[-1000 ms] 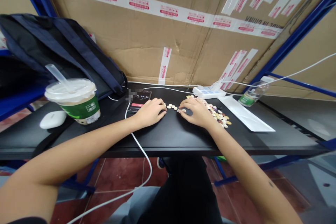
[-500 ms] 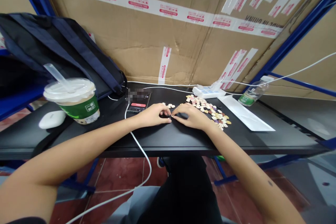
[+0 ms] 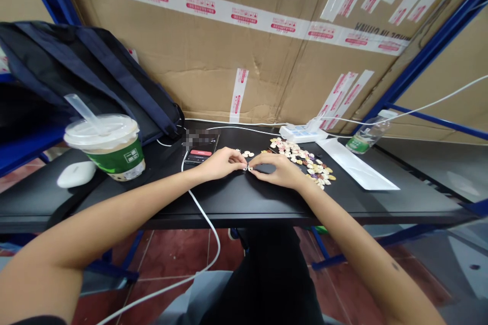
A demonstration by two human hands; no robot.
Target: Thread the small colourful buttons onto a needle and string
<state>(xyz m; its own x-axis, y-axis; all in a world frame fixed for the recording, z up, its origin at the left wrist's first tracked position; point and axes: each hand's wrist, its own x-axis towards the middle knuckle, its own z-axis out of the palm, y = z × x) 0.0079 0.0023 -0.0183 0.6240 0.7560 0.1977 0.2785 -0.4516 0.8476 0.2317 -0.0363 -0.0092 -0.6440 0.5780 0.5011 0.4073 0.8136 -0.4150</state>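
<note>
My left hand (image 3: 227, 164) and my right hand (image 3: 277, 168) meet over the middle of the black table (image 3: 244, 198), fingertips almost touching. Thumb and forefinger of the left are pinched on a small pale button-like piece (image 3: 245, 168). A similar small pale piece (image 3: 250, 168) shows at the right fingertips, which are pinched around it; its exact shape is too small to tell. Just behind the hands lie a few cream button-like pieces (image 3: 248, 154). Beyond my right hand spreads a loose pile of button-like pieces (image 3: 299, 155) in cream, pink, yellow, brown and purple.
A phone (image 3: 200, 155) lies left of my hands, with a white cable (image 3: 206, 218) crossing the table edge. Farther left are a lidded drink cup (image 3: 114, 157), a white case (image 3: 76, 174) and a backpack (image 3: 102, 71). Rightward are a power strip (image 3: 301, 133), white packet (image 3: 354, 162) and bottle (image 3: 368, 134).
My left thumb and fingers, apart before, have come together in a pinch. A pale piece now shows at each hand's fingertips. The pile has not moved.
</note>
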